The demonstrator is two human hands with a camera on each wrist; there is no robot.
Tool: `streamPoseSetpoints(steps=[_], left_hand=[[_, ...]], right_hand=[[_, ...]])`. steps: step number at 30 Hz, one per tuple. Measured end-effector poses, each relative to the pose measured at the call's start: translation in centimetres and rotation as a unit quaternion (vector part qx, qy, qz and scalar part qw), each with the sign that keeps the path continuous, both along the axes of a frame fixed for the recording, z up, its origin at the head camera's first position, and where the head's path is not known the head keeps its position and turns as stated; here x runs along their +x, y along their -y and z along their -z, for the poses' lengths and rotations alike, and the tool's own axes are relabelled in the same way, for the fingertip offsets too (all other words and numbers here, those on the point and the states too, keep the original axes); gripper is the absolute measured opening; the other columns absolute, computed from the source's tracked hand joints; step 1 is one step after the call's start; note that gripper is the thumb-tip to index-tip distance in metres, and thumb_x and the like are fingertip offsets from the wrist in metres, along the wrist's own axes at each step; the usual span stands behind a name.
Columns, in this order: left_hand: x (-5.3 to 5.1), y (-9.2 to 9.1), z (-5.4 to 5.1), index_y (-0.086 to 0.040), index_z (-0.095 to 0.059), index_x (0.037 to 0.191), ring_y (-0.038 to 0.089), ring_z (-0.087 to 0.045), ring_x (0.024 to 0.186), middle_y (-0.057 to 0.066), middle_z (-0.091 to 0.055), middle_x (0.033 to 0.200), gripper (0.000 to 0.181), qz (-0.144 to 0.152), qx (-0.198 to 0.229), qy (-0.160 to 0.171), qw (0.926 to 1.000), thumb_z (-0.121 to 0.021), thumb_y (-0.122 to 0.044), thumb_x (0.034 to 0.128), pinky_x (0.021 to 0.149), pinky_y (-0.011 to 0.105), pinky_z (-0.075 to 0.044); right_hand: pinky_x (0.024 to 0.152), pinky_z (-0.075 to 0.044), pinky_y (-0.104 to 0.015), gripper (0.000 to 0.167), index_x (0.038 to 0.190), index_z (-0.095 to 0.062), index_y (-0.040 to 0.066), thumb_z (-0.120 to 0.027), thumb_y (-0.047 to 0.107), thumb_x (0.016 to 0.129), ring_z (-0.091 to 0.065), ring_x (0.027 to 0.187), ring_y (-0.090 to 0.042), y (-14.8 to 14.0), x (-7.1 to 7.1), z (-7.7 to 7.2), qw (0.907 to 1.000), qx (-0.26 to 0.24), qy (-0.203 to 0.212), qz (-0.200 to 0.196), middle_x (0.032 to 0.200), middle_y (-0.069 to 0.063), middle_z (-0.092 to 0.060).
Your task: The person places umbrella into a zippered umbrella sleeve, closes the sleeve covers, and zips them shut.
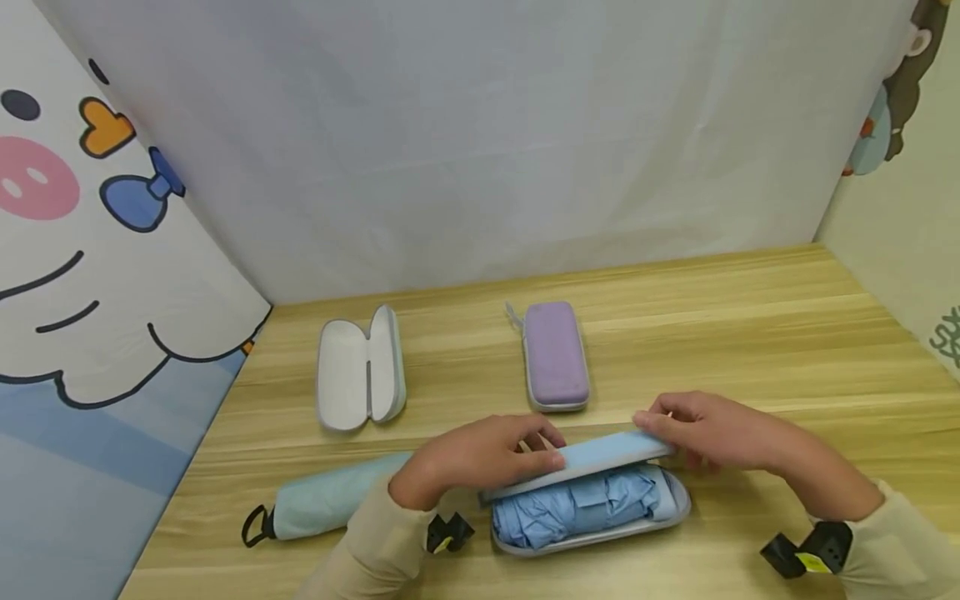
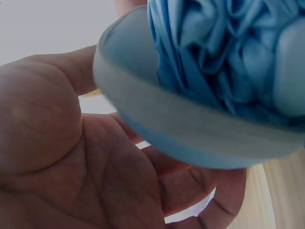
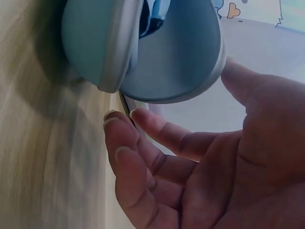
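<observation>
Both hands hold the half-raised lid (image 1: 611,451) of a light blue case, whose grey-rimmed base (image 1: 592,538) rests on the table. A crumpled, folded blue umbrella (image 1: 543,512) lies inside the base. The left hand (image 1: 480,452) grips the lid's left part with its thumb on the near side; in the left wrist view, that hand (image 2: 114,162) curls round the case's rounded end. At the lid's right end the right hand (image 1: 720,429) pinches its edge. From the right wrist view, the thumb of the right hand (image 3: 209,157) touches the lid's rim, with bent fingers below.
Behind the hands, a white-lined case (image 1: 343,375) stands opened at left and a closed purple case (image 1: 557,354) lies nearer the middle. A pale green umbrella (image 1: 322,502) with a black strap lies left, partly behind the left arm. A pale curtain (image 1: 480,142) hangs behind the table.
</observation>
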State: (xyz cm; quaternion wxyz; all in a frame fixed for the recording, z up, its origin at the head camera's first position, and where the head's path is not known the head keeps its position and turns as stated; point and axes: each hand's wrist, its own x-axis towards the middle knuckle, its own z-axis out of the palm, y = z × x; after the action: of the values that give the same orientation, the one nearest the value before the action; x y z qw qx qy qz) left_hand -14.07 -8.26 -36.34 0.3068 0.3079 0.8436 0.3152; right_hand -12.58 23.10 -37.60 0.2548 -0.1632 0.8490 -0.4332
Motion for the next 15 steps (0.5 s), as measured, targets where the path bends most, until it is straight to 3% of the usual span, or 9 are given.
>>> streamPoseSetpoints(steps=[5,15], left_hand=[[0.6,-0.5,-0.2,-0.020,-0.064,0.129,0.008,-0.063,0.107,-0.002,-0.068,0.118,0.036,0.008,-0.025,-0.016,0.9995,-0.067,-0.042,0.1011,0.092,0.028,-0.050],[1.2,-1.3,0.5,-0.021,-0.065,0.129,0.004,-0.061,0.107,-0.007,-0.068,0.119,0.051,-0.004,-0.071,0.006,0.9974,-0.079,-0.049,0.0895,0.093,0.027,-0.049]], right_hand=[[0.049,-0.044,-0.030,0.030,0.109,-0.064,0.007,-0.059,0.037,0.106,-0.052,0.058,-0.020,0.1,0.4,0.2,0.9994,0.001,0.025,-0.022,0.073,-0.005,-0.056],[0.050,-0.047,-0.032,0.031,0.109,-0.063,0.009,-0.072,0.036,0.098,-0.057,0.061,-0.019,0.0,0.6,0.9,0.9965,0.013,0.052,-0.063,0.081,-0.003,-0.066]])
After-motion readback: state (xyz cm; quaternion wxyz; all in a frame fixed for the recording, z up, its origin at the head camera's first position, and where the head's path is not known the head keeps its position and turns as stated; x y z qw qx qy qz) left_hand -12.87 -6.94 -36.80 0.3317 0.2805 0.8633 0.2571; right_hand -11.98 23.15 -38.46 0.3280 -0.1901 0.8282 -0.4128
